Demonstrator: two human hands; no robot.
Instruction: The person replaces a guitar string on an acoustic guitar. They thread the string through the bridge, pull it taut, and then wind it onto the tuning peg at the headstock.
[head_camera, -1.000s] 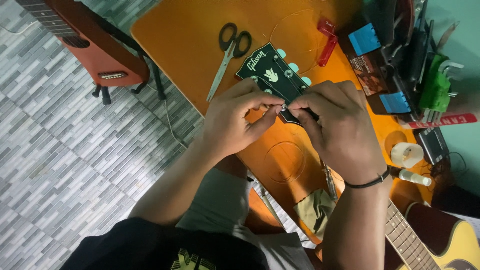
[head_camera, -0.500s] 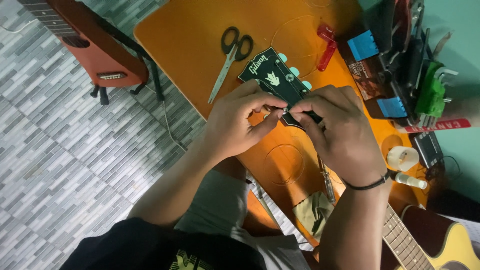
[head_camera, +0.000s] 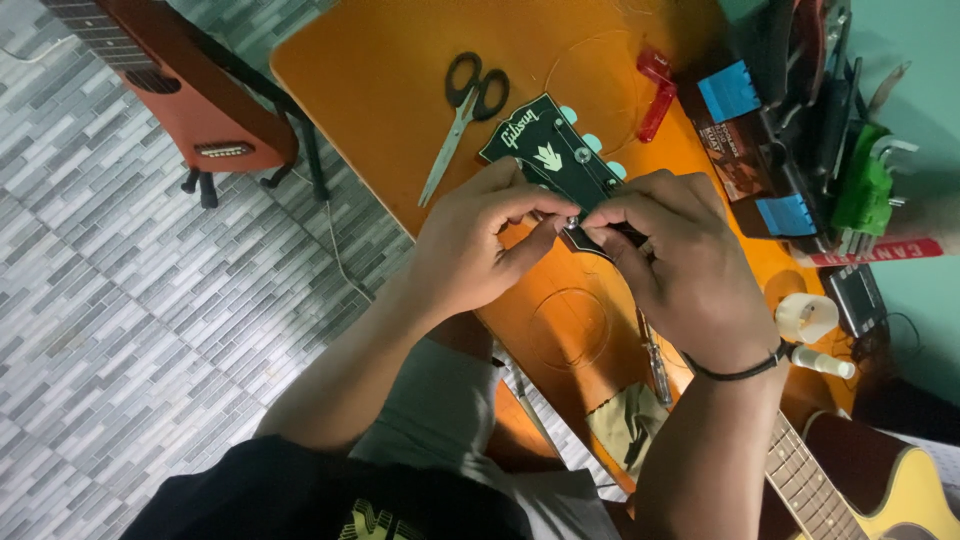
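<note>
Pinching at lower edge of black guitar headstock (head_camera: 548, 155), left hand (head_camera: 470, 250) and right hand (head_camera: 680, 260) meet fingertip to fingertip over orange table (head_camera: 380, 80). Both hands closed tight on headstock; what fingertips hold there too small to tell. Scissors (head_camera: 462, 110) lie just left of headstock. Red tool (head_camera: 655, 90) right of it.

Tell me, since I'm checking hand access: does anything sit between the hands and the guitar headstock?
Nothing visible does. Both the left hand and right hand already pinch at the near end of the black headstock; the scissors lie apart on the orange table.
</note>
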